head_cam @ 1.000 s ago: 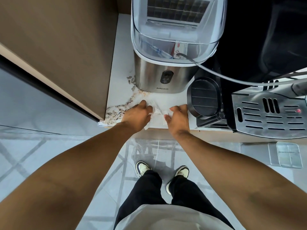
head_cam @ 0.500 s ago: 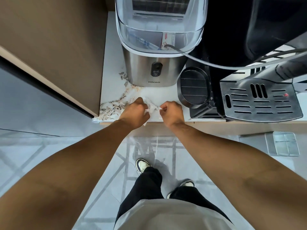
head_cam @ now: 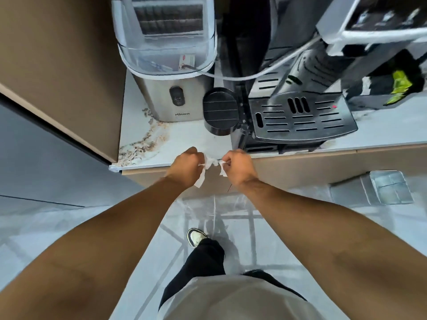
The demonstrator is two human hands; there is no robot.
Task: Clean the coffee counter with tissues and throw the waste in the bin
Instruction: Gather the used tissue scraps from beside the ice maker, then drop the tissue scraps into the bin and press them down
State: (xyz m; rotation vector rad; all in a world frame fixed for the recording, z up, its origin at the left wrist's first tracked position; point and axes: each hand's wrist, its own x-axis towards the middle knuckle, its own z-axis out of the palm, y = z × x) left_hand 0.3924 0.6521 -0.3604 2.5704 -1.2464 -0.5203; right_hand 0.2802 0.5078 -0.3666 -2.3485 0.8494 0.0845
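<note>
A crumpled white tissue is stretched between my two hands at the front edge of the white marble counter. My left hand is closed on its left end, and a strip of tissue hangs down below that fist. My right hand is closed on the right end. Both fists hover just past the counter edge, above the cabinet front. Brown veining or stains mark the counter's left front corner.
A steel ice maker stands at the back of the counter. Right of it sit a black round-lidded unit and a coffee machine with a slotted drip tray. A tall brown cabinet walls the left. A metal floor fitting lies at right.
Both hands lifted off the counter top and drew back to its front edge, bunching the tissue between them. My view shifted left and my feet stepped.
</note>
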